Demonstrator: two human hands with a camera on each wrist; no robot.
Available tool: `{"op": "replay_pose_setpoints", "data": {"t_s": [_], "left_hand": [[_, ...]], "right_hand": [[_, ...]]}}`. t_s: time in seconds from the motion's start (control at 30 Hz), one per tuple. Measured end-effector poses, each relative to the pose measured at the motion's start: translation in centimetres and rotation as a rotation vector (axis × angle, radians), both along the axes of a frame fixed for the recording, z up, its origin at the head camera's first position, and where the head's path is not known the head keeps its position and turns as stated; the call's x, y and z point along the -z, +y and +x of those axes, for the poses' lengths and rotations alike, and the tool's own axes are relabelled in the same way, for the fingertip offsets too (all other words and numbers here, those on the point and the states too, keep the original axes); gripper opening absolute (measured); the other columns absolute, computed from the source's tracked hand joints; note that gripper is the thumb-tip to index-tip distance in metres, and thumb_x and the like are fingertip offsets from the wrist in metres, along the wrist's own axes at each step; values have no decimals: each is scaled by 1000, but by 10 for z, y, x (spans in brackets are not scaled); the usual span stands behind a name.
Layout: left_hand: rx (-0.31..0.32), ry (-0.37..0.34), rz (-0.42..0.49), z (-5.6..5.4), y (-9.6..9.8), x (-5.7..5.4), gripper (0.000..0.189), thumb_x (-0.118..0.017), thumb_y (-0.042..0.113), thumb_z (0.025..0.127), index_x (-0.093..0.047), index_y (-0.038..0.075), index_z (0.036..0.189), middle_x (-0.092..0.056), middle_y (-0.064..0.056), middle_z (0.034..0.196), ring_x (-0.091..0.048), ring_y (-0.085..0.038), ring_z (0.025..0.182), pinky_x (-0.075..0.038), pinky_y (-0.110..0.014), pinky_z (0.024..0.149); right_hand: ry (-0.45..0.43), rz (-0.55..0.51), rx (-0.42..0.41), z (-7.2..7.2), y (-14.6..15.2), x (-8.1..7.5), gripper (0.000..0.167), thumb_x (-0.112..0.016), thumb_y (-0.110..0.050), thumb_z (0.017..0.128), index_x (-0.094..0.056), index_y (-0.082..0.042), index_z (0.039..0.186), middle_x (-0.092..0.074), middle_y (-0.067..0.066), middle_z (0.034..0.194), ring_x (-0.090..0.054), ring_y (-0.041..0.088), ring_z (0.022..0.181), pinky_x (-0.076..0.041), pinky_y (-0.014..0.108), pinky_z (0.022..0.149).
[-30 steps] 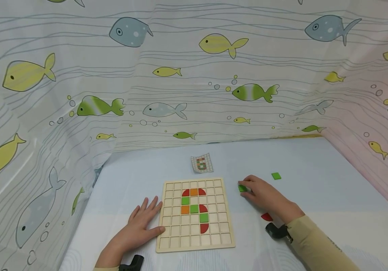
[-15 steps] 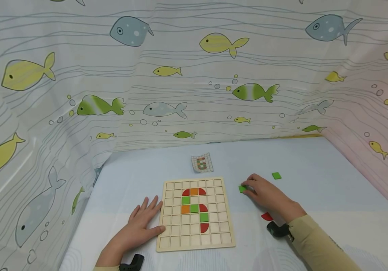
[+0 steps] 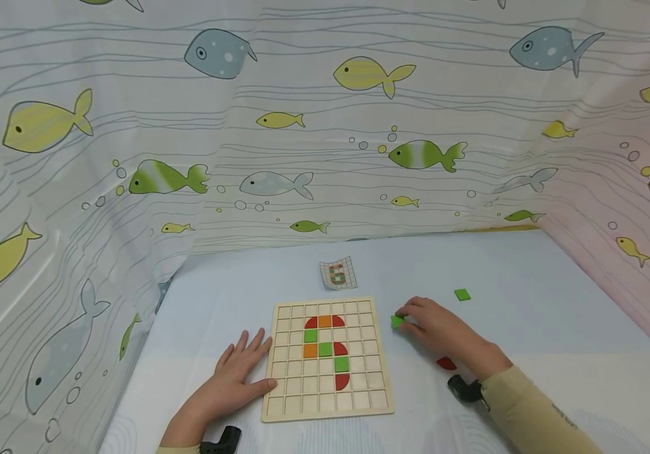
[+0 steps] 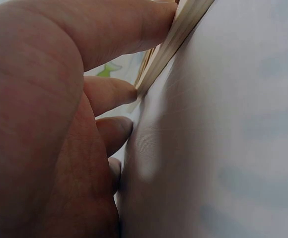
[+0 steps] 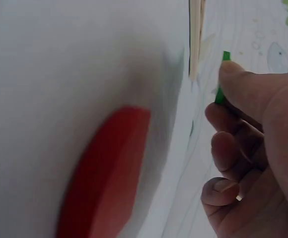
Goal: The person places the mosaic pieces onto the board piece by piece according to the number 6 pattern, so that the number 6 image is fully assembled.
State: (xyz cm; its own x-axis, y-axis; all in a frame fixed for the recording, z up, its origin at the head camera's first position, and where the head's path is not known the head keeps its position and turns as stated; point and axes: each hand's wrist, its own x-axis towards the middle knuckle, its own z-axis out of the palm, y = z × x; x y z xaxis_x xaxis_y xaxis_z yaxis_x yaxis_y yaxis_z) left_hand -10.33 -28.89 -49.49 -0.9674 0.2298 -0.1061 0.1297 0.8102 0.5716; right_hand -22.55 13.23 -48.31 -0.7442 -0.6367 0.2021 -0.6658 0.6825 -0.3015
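Observation:
A wooden grid board (image 3: 359, 397) lies on the table, with red quarter-round pieces, green squares and orange squares set in some cells. My left hand (image 3: 236, 381) rests at its left edge, fingers spread; the thumb touches the rim in the left wrist view. Just right of the board, my right hand (image 3: 438, 325) pinches a green square tile (image 3: 396, 321) between thumb and fingertips. In the right wrist view that green tile (image 5: 221, 89) is held above the table. A red quarter-round piece (image 3: 446, 363) lies beneath the right wrist.
Another green square (image 3: 463, 294) lies farther back on the right. Behind the board sits a small paper card (image 3: 338, 273) printed with a coloured grid pattern. A fish-print curtain (image 3: 325, 145) surrounds the table at the back and sides.
My right hand, pinching the green tile, has moved a little left toward the board. The left hand and the board stay in place.

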Motion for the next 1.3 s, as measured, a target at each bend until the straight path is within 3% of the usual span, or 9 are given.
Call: {"op": "replay_pose_setpoints", "data": {"t_s": [0.4, 0.67, 0.9, 1.3], "left_hand": [[4, 9, 1, 1, 1, -2, 85, -66, 54, 89, -35, 11, 155, -19, -9, 163, -1, -37, 149, 2, -56, 114], [-3, 6, -8, 0, 3, -3, 84, -66, 55, 89, -37, 10, 154, -20, -11, 162, -2, -38, 149, 1, -58, 114], [-7, -6, -15, 1, 2, -2, 85, -66, 55, 88, -36, 11, 154, -19, -9, 163, -1, -37, 149, 2, -57, 114], [-7, 2, -26, -1, 1, 1, 85, -66, 56, 88, -37, 12, 154, -19, -8, 163, -1, -36, 149, 1, -57, 114]], "right_hand": [[-11, 16, -53, 21, -16, -9, 23, -73, -27, 92, -72, -17, 112, -62, -9, 105, -59, 8, 100, -52, 30, 86], [-71, 35, -88, 36, -35, -11, 25, -74, -33, 90, -73, -17, 110, -62, -11, 104, -59, 7, 98, -53, 28, 86], [-131, -9, -137, 50, -50, -15, 26, -73, -36, 90, -73, -18, 109, -62, -13, 104, -58, 6, 97, -53, 28, 84], [-126, 8, -226, 67, -84, -16, 24, -70, -34, 92, -74, -18, 110, -63, -14, 104, -58, 4, 97, -51, 23, 85]]}}
